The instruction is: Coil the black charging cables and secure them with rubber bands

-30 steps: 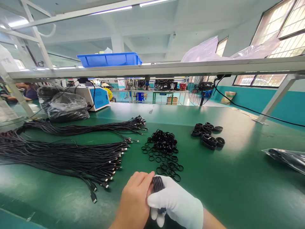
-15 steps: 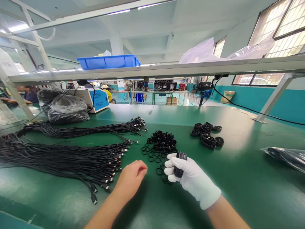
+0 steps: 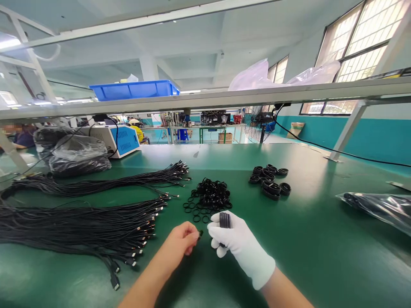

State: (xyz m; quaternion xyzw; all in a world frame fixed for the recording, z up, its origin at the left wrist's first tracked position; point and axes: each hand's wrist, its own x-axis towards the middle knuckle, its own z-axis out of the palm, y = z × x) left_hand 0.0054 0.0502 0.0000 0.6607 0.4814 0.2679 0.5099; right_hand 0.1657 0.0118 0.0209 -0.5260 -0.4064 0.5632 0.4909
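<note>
We grip coiled black cable (image 3: pixel 225 220) (white-gloved right hand (image 3: pixel 236 238)) and a dark fragment (image 3: pixel 201 234) (bare left hand (image 3: pixel 180 240)); black coils (image 3: pixel 270 187) seem finished, straight black cables (image 3: pixel 83 222) remain.

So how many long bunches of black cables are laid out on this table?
2: the far bunch, toward the back, and the near bunch, in front of it, left of the left hand. More could be hidden underneath.

Right fingers (image 3: pixel 220 233) hide part of the coil (image 3: pixel 225 220). The dark piece (image 3: pixel 201 233) at the left fingers (image 3: pixel 192 238) is too small to tell. The left edge cuts off cables (image 3: pixel 96 224); the right, a bag (image 3: pixel 379 207).
</note>
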